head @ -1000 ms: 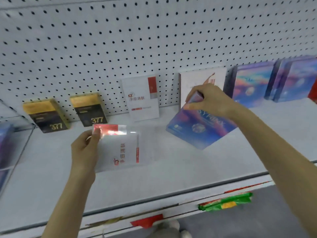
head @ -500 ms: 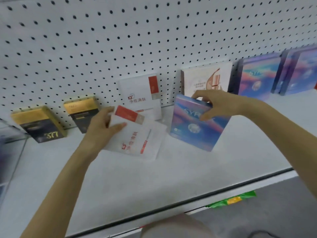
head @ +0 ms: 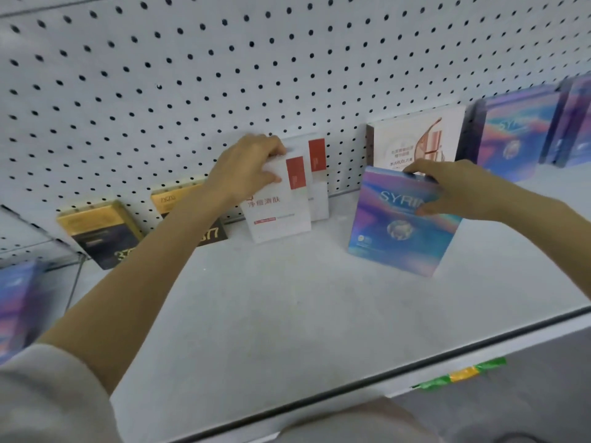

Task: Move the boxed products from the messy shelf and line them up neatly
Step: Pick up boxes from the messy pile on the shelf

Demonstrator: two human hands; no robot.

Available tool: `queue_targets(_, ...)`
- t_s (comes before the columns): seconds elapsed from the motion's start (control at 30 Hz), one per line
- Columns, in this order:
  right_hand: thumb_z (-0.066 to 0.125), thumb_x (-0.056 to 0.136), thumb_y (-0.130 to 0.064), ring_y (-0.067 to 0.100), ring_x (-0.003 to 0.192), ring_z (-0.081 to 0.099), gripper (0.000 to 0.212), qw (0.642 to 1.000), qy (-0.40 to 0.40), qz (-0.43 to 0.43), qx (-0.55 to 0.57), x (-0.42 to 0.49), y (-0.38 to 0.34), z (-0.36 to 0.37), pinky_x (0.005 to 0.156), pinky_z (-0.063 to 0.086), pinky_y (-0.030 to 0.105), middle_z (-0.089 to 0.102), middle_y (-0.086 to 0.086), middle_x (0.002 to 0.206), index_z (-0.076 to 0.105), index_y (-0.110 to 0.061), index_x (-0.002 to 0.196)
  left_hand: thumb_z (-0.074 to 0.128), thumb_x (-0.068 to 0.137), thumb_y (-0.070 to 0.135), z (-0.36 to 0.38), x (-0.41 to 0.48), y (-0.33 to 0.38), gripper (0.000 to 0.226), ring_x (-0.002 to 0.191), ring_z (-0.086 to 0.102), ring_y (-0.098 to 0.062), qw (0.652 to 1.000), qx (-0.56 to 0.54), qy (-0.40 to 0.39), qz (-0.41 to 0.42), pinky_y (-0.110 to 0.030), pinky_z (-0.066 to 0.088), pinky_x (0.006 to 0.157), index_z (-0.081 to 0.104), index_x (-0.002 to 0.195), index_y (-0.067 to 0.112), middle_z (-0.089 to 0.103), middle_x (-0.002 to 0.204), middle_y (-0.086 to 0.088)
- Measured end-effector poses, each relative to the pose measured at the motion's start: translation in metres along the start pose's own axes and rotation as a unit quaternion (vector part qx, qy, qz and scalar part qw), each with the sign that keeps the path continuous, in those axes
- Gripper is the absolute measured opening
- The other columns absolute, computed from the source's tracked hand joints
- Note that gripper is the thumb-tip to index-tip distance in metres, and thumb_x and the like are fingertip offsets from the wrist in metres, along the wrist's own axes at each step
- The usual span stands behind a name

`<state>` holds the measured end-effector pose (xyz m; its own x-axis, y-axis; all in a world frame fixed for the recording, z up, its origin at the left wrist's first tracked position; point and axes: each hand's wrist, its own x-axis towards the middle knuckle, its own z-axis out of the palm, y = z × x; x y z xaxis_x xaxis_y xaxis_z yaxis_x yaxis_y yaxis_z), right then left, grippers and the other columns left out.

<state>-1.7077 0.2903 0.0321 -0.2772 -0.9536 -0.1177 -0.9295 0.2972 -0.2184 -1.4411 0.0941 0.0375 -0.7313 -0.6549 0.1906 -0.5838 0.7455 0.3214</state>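
My left hand (head: pixel 248 169) grips the top left of a white box with a red tab (head: pixel 281 206), which stands upright just in front of a matching white box (head: pixel 318 174) leaning on the pegboard. My right hand (head: pixel 447 190) holds the top edge of a holographic blue-purple SYRIN box (head: pixel 396 231), upright on the shelf (head: pixel 287 314) in front of a pale MARUBI box (head: pixel 412 139).
Two black-and-gold boxes (head: pixel 96 231) lean against the pegboard (head: pixel 224 75) at the left, one partly behind my forearm. More holographic boxes (head: pixel 515 135) stand at the far right, another at the left edge (head: pixel 16 302). The shelf's front lip (head: pixel 415 372) carries a green-yellow label.
My left hand lifted the white box from lying tilted to upright against the matching box. My right hand stood the holographic box straighter; the view came closer.
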Motion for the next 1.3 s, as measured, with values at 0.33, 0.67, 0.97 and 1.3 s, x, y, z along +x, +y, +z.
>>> queue_targets(0.33,0.071,0.083,-0.037,0.031,0.115,0.055,0.078,0.997,-0.005,0.008,-0.072,-0.006,0.013,0.003,0.087,0.050,0.045,0.052,-0.001,0.140,0.025,-0.045,0.145,0.073,0.081,0.023,0.011,-0.005,-0.021,0.057,0.120,0.040,-0.029,0.993,0.084,0.073,0.036,-0.041,0.031,0.101,0.050,0.132,0.014,0.048,0.127,-0.011)
queue_targets(0.67,0.071,0.085,-0.026,0.025,0.104,0.054,0.065,0.999,-0.005,-0.011,0.050,-0.016,0.019,0.000,0.086,0.045,0.035,0.057,0.000,0.130,0.039,-0.034,0.141,0.071,0.082,0.025,0.025,-0.004,-0.006,0.053,0.120,0.041,-0.034,0.985,0.126,0.114,0.003,-0.046,0.031,0.100,0.051,0.129,0.011,0.048,0.126,-0.015)
queue_targets(0.97,0.067,0.087,-0.014,0.025,0.091,0.054,0.035,0.991,0.033,-0.053,0.121,-0.048,0.096,-0.041,0.081,0.040,0.033,0.060,0.005,0.104,0.053,-0.014,0.119,0.062,0.090,0.025,0.046,0.033,0.100,0.041,0.113,0.050,-0.024,0.994,-0.052,0.083,0.047,-0.042,0.043,0.096,0.052,0.128,0.015,0.051,0.120,-0.009)
queue_targets(1.3,0.068,0.087,-0.009,0.009,0.107,0.055,0.039,0.989,-0.009,-0.070,0.133,-0.057,0.269,-0.082,0.088,0.041,0.013,0.060,-0.005,0.122,0.055,-0.023,0.121,0.043,0.088,0.053,0.128,0.076,0.256,0.048,0.101,0.052,-0.007,0.983,-0.156,0.038,0.091,-0.030,0.044,0.085,0.055,0.122,0.020,0.052,0.106,0.012)
